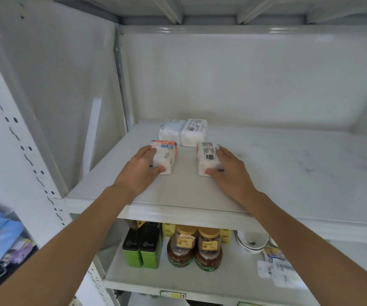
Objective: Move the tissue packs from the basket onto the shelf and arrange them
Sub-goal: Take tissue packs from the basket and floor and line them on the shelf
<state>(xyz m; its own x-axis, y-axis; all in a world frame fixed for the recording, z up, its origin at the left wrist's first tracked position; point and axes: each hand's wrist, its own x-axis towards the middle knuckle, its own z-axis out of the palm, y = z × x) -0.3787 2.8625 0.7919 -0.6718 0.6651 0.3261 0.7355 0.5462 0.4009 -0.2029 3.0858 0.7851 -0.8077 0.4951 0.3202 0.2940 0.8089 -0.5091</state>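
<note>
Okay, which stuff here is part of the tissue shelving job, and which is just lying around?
Part of the job:
left hand on the orange-printed pack
right hand on the barcode pack
two back packs
top shelf

Lying about:
brown jars
green boxes
bowl

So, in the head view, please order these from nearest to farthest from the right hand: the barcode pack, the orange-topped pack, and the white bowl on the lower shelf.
From the right hand:
1. Barcode pack: under the hand's fingers, on the upper shelf.
2. Orange-topped pack: to the left, same shelf, held by the left hand.
3. White bowl: lower shelf, below the right forearm.
</note>
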